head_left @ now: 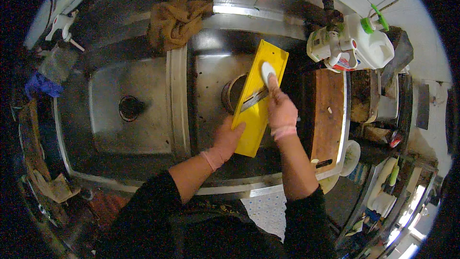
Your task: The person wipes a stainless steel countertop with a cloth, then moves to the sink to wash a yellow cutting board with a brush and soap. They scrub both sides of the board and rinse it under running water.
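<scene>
A yellow mandoline slicer (253,131) slants over the right basin of a steel sink. My left hand (226,138), in a thin pinkish glove, grips its lower left edge, thumb on top. My right hand (283,113), gloved alike, presses a white peeled piece of vegetable (267,70) against the board above the dark slanted blade (254,99). Its exact kind cannot be told. Partly hidden beneath the slicer is a round container (227,95) with a pale rim.
A brown cloth (176,25) drapes over the divider (178,97) between the basins. The left basin has a drain (131,108). To the right are a wooden cutting board (325,115) with small white scraps and a white pump jug (372,43). A tap (339,52) overlaps the jug.
</scene>
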Motion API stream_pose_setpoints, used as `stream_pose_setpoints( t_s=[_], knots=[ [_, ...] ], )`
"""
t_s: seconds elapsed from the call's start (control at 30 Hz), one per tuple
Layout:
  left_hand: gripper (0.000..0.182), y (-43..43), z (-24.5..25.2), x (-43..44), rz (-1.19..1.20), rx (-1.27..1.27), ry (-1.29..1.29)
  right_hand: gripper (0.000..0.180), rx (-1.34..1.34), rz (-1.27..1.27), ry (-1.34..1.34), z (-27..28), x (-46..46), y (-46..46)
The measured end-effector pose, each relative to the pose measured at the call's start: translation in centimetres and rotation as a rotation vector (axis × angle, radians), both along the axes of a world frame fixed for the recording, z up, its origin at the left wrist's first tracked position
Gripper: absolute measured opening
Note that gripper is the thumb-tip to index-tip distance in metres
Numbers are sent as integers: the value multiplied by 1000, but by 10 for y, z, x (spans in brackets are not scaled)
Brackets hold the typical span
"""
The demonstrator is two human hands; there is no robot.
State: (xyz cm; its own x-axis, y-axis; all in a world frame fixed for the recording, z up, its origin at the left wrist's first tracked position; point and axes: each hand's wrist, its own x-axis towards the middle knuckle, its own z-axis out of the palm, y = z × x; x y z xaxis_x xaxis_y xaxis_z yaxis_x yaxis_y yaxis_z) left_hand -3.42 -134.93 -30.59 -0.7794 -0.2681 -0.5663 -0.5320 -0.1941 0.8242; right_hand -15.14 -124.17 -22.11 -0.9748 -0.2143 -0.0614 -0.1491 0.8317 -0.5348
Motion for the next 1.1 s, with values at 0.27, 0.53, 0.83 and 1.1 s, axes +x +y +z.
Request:
stream_pose_setpoints(
  t_s=[0.27,0.53,0.83,1.1],
  knots=[
    [36,5,10,6,-57,101,-3,42,100,11,-86,-12,5,6],
    [35,9,-6,9,15,251,11,53,334,245,-133,2,12,8],
    [33,3,-5,7,-8,200,-17,50,274,332,-24,-8,-26,14],
    [30,-5,9,15,16,243,-85,42,171,118,58,-7,-63,18]
  ],
)
